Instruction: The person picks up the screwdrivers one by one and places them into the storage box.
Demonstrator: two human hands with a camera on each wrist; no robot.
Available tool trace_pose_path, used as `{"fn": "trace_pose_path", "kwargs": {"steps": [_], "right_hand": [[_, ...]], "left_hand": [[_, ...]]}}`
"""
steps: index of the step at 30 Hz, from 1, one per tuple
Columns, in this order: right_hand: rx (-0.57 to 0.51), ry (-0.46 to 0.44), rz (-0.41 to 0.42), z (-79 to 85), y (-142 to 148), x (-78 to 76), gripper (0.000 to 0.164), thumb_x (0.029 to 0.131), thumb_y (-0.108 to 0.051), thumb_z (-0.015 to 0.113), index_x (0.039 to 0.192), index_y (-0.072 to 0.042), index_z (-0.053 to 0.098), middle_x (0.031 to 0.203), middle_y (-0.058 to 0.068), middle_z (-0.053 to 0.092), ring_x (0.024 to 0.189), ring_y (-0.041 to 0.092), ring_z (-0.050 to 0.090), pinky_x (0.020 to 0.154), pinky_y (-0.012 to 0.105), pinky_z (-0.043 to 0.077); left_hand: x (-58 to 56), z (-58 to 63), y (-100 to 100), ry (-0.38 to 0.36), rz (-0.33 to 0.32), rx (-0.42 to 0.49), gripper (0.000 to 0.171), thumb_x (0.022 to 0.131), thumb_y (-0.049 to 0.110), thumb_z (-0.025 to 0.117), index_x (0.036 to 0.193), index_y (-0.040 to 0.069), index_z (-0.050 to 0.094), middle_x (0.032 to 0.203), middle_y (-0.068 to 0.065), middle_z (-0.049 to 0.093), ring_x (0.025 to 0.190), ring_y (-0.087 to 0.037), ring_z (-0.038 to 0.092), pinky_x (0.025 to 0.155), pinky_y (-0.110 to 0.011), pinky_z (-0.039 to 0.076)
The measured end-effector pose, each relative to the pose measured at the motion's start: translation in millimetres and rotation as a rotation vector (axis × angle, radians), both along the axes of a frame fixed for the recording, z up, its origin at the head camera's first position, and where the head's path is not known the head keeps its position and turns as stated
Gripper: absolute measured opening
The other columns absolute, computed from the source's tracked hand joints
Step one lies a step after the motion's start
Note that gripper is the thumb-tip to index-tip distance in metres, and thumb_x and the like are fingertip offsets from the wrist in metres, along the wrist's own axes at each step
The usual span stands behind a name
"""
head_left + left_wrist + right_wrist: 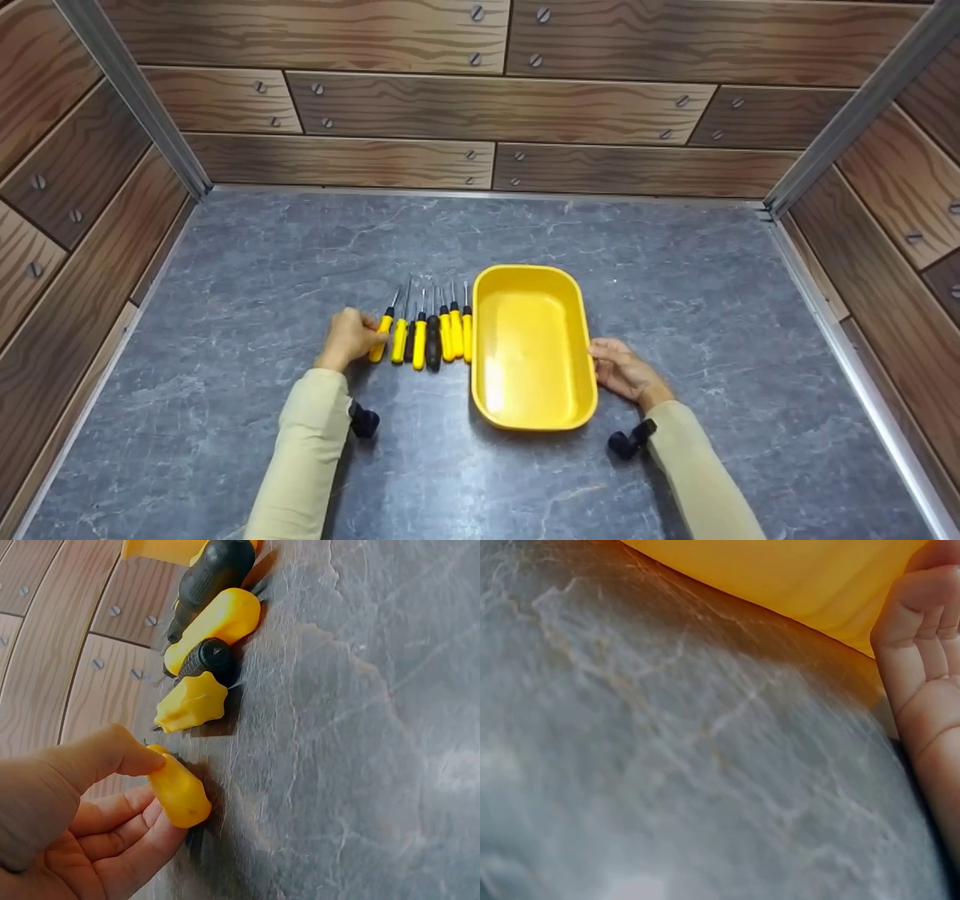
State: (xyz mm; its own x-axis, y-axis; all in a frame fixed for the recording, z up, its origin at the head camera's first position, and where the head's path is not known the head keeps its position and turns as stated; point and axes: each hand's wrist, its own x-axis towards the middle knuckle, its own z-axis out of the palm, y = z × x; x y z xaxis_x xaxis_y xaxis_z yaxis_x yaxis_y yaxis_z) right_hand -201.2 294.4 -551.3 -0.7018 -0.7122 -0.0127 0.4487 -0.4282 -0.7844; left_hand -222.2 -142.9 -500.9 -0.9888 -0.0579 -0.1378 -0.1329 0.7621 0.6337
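My left hand (351, 337) pinches the yellow handle of the leftmost screwdriver (380, 339) between thumb and fingers. In the left wrist view that yellow handle (180, 791) lies low against the tabletop. To its right, several more screwdrivers lie side by side in a row, among them a yellow one (400, 341) and a black one (433, 343), shafts pointing away from me. A yellow rectangular tray (478, 345) with rounded corners stands at the right end of the row. Against its right wall rests my right hand (622, 369), its fingers slightly bent; the right wrist view cuts part of it off.
A grey marbled tabletop (262, 247) lies under everything. Wood-patterned walls (495, 105) with metal edging close it in at the back, left and right. A small black device is strapped to each wrist.
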Motion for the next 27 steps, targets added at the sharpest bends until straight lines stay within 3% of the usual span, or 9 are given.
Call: {"fn": "trace_pose_path", "kwargs": {"steps": [5, 8, 9, 12, 15, 16, 20, 27], "right_hand": [[-0.003, -0.008, -0.016, -2.9, -0.6, 0.3, 0.048, 0.103, 0.002, 0.022, 0.098, -0.003, 0.070, 0.094, 0.004, 0.075, 0.086, 0.013, 0.070, 0.076, 0.024, 0.060], [-0.003, -0.004, -0.018, -4.0, -0.8, 1.4, 0.048, 0.103, 0.002, 0.023, 0.098, -0.004, 0.070, 0.094, 0.004, 0.075, 0.086, 0.013, 0.071, 0.076, 0.024, 0.060], [-0.003, -0.002, -0.017, -3.9, -0.9, 2.0, 0.048, 0.103, 0.002, 0.023, 0.098, -0.004, 0.070, 0.095, 0.004, 0.075, 0.086, 0.013, 0.071, 0.076, 0.024, 0.060], [-0.002, -0.007, -0.022, -3.5, -0.7, 3.1, 0.046, 0.103, 0.001, 0.024, 0.099, -0.004, 0.070, 0.095, 0.004, 0.075, 0.086, 0.013, 0.071, 0.077, 0.024, 0.060], [0.002, -0.010, -0.027, -2.2, -0.6, 3.4, 0.047, 0.103, 0.001, 0.024, 0.099, -0.004, 0.070, 0.096, 0.004, 0.075, 0.088, 0.013, 0.071, 0.078, 0.025, 0.060], [0.004, -0.012, -0.028, -1.8, -0.6, 3.3, 0.048, 0.103, 0.002, 0.022, 0.100, -0.004, 0.070, 0.096, 0.004, 0.075, 0.088, 0.013, 0.071, 0.079, 0.025, 0.060], [0.018, -0.015, -0.030, 1.0, -1.0, 3.1, 0.052, 0.102, 0.003, 0.018, 0.100, -0.003, 0.069, 0.096, 0.004, 0.075, 0.088, 0.013, 0.071, 0.079, 0.025, 0.060], [0.031, -0.019, -0.036, 4.1, -1.4, 2.9, 0.054, 0.102, 0.003, 0.016, 0.097, -0.005, 0.069, 0.094, 0.003, 0.075, 0.086, 0.012, 0.071, 0.078, 0.024, 0.060]], "left_hand": [[-0.4, -1.7, -2.0, -0.015, -0.009, 0.045, 0.019, 0.075, 0.012, 0.076, 0.086, -0.004, 0.075, 0.086, -0.018, 0.074, 0.076, -0.025, 0.065, 0.066, -0.026, 0.054], [-6.2, -11.2, -6.3, -0.024, -0.023, 0.071, 0.018, 0.076, 0.013, 0.075, 0.085, -0.001, 0.076, 0.085, -0.016, 0.074, 0.075, -0.023, 0.064, 0.067, -0.027, 0.055], [-10.3, -20.2, -9.2, 0.003, -0.038, 0.090, 0.016, 0.075, 0.015, 0.076, 0.083, 0.001, 0.076, 0.081, -0.013, 0.074, 0.070, -0.020, 0.063, 0.063, -0.025, 0.054], [-13.9, -25.0, -11.4, -0.007, -0.048, 0.108, 0.017, 0.076, 0.016, 0.075, 0.085, 0.002, 0.076, 0.082, -0.012, 0.074, 0.071, -0.018, 0.063, 0.066, -0.025, 0.055], [-10.3, -16.6, -8.5, -0.013, -0.038, 0.123, 0.019, 0.077, 0.014, 0.072, 0.088, -0.001, 0.076, 0.086, -0.015, 0.075, 0.074, -0.020, 0.065, 0.067, -0.025, 0.056], [-6.1, -6.7, -5.3, -0.039, -0.022, 0.116, 0.021, 0.077, 0.012, 0.071, 0.091, -0.003, 0.075, 0.091, -0.018, 0.074, 0.079, -0.022, 0.066, 0.070, -0.026, 0.056], [0.0, 4.7, -1.9, -0.011, -0.027, 0.114, 0.023, 0.078, 0.009, 0.068, 0.094, -0.007, 0.073, 0.090, -0.020, 0.074, 0.080, -0.025, 0.066, 0.067, -0.021, 0.054], [1.4, 9.1, 1.9, -0.031, -0.032, 0.140, 0.025, 0.082, 0.008, 0.065, 0.100, -0.009, 0.071, 0.097, -0.023, 0.073, 0.080, -0.021, 0.066, 0.070, -0.020, 0.055]]}}
